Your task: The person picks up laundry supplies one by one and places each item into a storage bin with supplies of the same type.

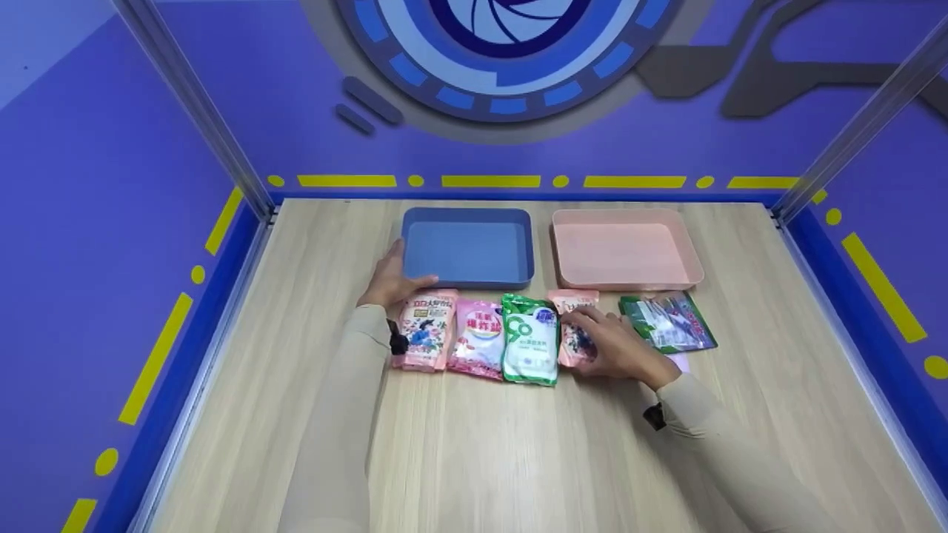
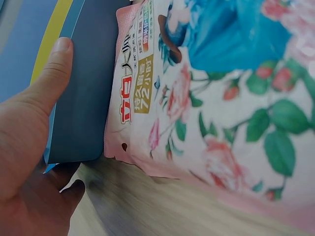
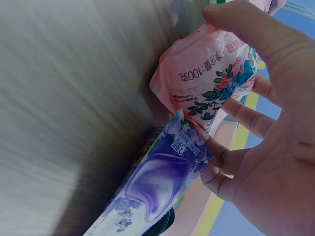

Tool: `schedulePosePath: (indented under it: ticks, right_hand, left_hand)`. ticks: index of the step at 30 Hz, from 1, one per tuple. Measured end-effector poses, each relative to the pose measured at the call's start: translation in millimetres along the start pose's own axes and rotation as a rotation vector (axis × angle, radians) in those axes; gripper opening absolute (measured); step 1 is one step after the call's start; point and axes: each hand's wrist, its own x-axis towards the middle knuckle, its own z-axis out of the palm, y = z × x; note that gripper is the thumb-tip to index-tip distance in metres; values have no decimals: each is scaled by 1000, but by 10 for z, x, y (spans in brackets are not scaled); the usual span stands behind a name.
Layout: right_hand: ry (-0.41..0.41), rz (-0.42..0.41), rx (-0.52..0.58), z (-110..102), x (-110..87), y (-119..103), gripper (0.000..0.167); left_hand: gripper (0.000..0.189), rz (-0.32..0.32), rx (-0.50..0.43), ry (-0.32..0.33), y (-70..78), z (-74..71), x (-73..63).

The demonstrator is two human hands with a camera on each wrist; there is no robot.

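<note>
At the front left corner of the blue tray (image 1: 468, 255), my left hand (image 1: 392, 277) grips the wall, with the thumb along the front rim. Right in front of that tray lies a pink floral pouch (image 1: 426, 329), close below the thumb. My right hand (image 1: 618, 342) holds a second pink floral pouch (image 1: 575, 337) between thumb and fingers; the palm hides part of it. A purple-printed packet (image 3: 160, 184) sits beside these fingers in the right wrist view. Between the two floral pouches lie a pink-and-white pouch (image 1: 478, 337) and a green-and-white pouch (image 1: 530, 340).
A pink tray (image 1: 626, 249) stands right of the blue one, at the back of the wooden table (image 1: 474, 459). Right of my right hand lies a green-edged packet (image 1: 670, 322). Blue-purple panels (image 1: 244, 96) wall in the back and both sides.
</note>
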Motion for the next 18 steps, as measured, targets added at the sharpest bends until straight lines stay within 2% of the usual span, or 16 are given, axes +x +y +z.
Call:
schedulePosePath:
  ticks: [12,18]
  right_hand:
    - [-1,25,34,-27,-43,-24,87]
    - [20,5,23,-55,-57,-53,86]
  left_hand:
    - [121,-48,-32,5,0,14,3]
    - [121,-44,-26,0,2,5,0]
